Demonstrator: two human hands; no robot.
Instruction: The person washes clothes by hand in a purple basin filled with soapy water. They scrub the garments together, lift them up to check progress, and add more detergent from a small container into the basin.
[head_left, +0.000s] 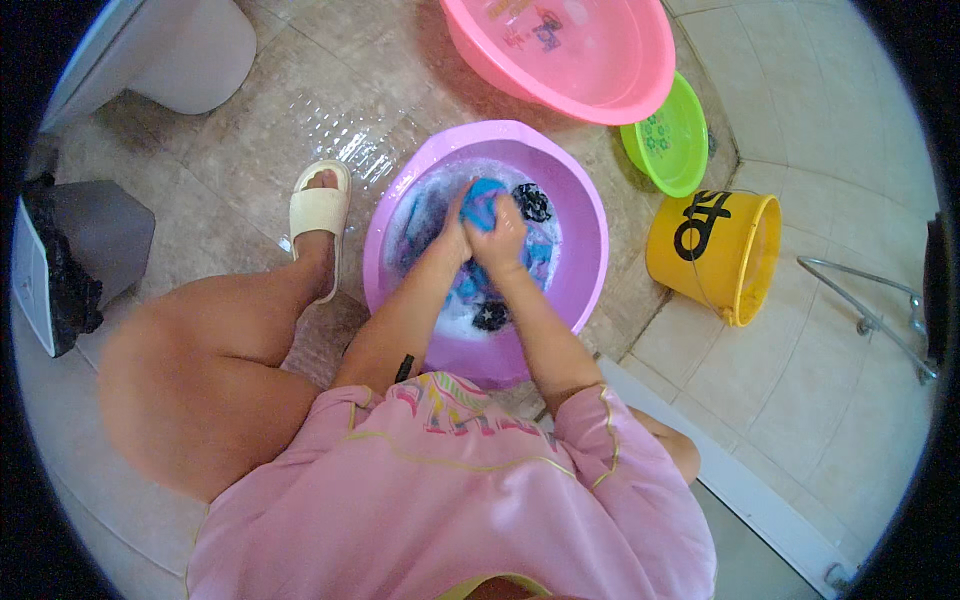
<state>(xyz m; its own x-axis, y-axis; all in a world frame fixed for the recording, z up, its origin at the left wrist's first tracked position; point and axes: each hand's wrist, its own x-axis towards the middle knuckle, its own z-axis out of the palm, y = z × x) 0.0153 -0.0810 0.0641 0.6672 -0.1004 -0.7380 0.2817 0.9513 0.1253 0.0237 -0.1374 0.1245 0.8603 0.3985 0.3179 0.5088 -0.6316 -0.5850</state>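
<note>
Both my hands are together over a purple basin (pixel 585 240) of soapy water. Between them is a wet, bunched blue cloth (pixel 484 196) with some purple in it. My left hand (pixel 457 232) grips it from the left side, fingers wrapped around it. My right hand (pixel 502 238) closes on it from the right. Blue and purple fabric lies in the suds below, partly hidden by my forearms. A black patterned cloth piece (pixel 533 202) shows at the far right of the water, and another dark piece with a light star (pixel 490 316) floats nearer me.
A large pink basin (pixel 655 60) stands beyond, overlapping a green basin (pixel 690 150). To the right is a yellow bucket (pixel 700 250) with black lettering, near a metal wall bar (pixel 865 322). At left are a grey bin (pixel 120 235) with a black bag and a white toilet base (pixel 205 60). The tiled floor is wet.
</note>
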